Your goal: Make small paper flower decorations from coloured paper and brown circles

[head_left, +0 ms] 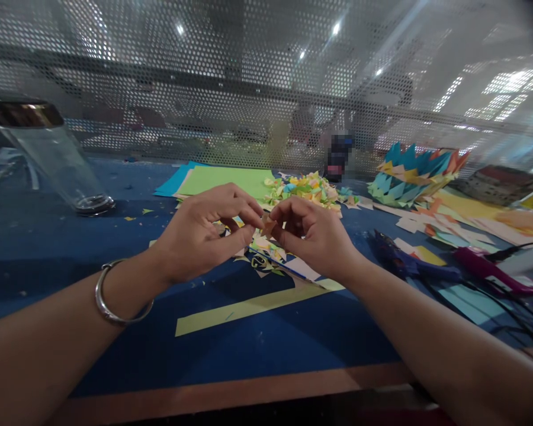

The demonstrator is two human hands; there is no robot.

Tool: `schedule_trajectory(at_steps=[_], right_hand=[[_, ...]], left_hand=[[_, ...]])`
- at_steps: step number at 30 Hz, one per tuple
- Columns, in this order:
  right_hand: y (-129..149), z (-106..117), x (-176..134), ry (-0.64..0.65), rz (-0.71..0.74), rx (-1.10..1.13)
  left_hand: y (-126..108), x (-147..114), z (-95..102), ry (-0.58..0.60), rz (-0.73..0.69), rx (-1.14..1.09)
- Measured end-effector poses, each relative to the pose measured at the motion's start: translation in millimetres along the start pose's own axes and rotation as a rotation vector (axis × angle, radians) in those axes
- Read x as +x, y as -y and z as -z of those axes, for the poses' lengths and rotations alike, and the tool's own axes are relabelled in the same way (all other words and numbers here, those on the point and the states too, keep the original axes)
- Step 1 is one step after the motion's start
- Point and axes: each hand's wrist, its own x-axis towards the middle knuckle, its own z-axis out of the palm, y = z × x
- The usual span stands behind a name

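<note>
My left hand [213, 231] and my right hand [313, 236] meet above the middle of the table. Between their fingertips they pinch a small orange folded paper piece [267, 225], which looks star-like. Fingers partly cover it, so its full shape is hidden. Just under the hands lie paper scraps [264, 242] and a thin blue pen-like stick [293, 272]. A pale yellow paper strip [244, 307] lies flat on the blue tabletop nearer to me. Behind my right hand rises a heap of small yellow, green and orange paper pieces [311, 186].
Green paper sheets [231, 180] lie behind my left hand. A glass jar [66, 165] stands at left. On the right are a spiky paper basket [415, 174], a blue glue gun [413, 260], a magenta tool [493, 269] and dark cables [524, 331]. A perforated metal screen [249, 77] closes off the back.
</note>
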Motion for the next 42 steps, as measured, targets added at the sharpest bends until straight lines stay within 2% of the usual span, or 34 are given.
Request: schedule_trajectory(at_steps=[10,14,18,22,31,42], right_hand=[[-1.2,0.0,-0.7,0.017,0.002,0.005],[-1.0,-0.6,-0.5,0.016,-0.017,-0.021],[-0.8,-0.6,-0.7,0.037,-0.028,-0.060],[-1.8,-0.2,-0.5,0.045,-0.022,-0.086],[-2.6,-0.6,-0.5,0.059,-0.054,-0.076],[-1.9,-0.8,-1.4,0.037,-0.031,-0.101]], left_hand=[[4.3,0.7,-1.9,0.010,-0.035,0.033],[6.5,0.6,-2.9,0.057,0.081,-0.020],[10.5,1.2,-4.8,0.173,0.225,-0.102],[13.6,1.2,-5.9,0.241,0.272,-0.164],[16.7,1.4,-6.2,0.183,0.254,-0.128],[20.3,1.6,-4.3,0.224,0.207,-0.199]])
